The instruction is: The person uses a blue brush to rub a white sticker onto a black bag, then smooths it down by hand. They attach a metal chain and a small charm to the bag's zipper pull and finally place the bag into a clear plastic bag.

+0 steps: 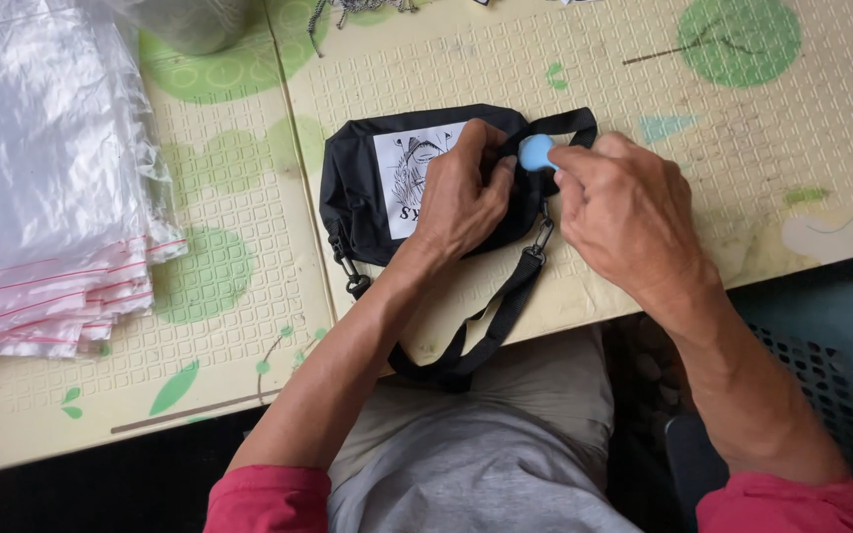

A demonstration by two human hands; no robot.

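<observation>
The work surface was a cream foam play mat (644, 89), embossed with a grid of small squares and printed with green circles, leaves and a round green tree; a seam ran down it just left of the pouch. Past the mat's near edge the room showed only a dark floor, the person's grey lap and red sleeves, and a blue-grey slatted plastic crate (841, 365) low to the right of the pouch.

A small black fabric pouch (357, 197) lay flat on the mat, near its front edge. Its long axis ran roughly left to right, tilted a little so that the right end sat farther from the person. A white printed patch (402, 168) faced up on its front. Its black shoulder strap (496, 316) was clipped at both ends by metal hooks and trailed down off the mat's edge toward the lap.

The left hand (461, 192) rested on top of the pouch, fingers curled and pressing the fabric near its right end. The right hand (624, 212), just right of the pouch, was closed, pinching a small round light-blue object (535, 151) at the pouch's upper right corner; what that object was could not be told.

Well left of the pouch lay a stack of clear plastic zip bags (41, 197) with red seal lines.
</observation>
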